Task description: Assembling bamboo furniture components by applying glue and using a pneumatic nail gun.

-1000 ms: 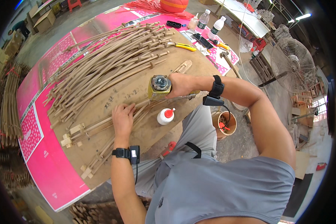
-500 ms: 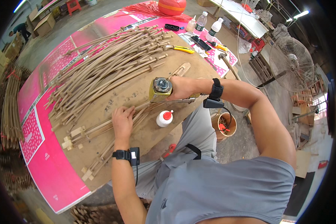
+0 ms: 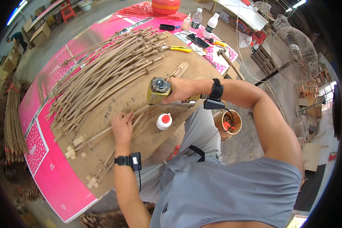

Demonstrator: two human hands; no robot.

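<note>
The pink-topped table [image 3: 60,182] bears a brown board [image 3: 197,69], on which lie a heap of knobbed wooden rods [image 3: 102,74], slender sticks [image 3: 102,134], a yellow-handled tool [image 3: 181,49] and a red-capped white bottle [image 3: 163,124]; beyond the board stand two clear bottles [image 3: 197,19].

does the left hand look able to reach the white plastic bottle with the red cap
Probably yes: the white plastic bottle with the red cap stands close to the left hand, with only low, thin brown wooden rods between, though it appears busy there.
</note>
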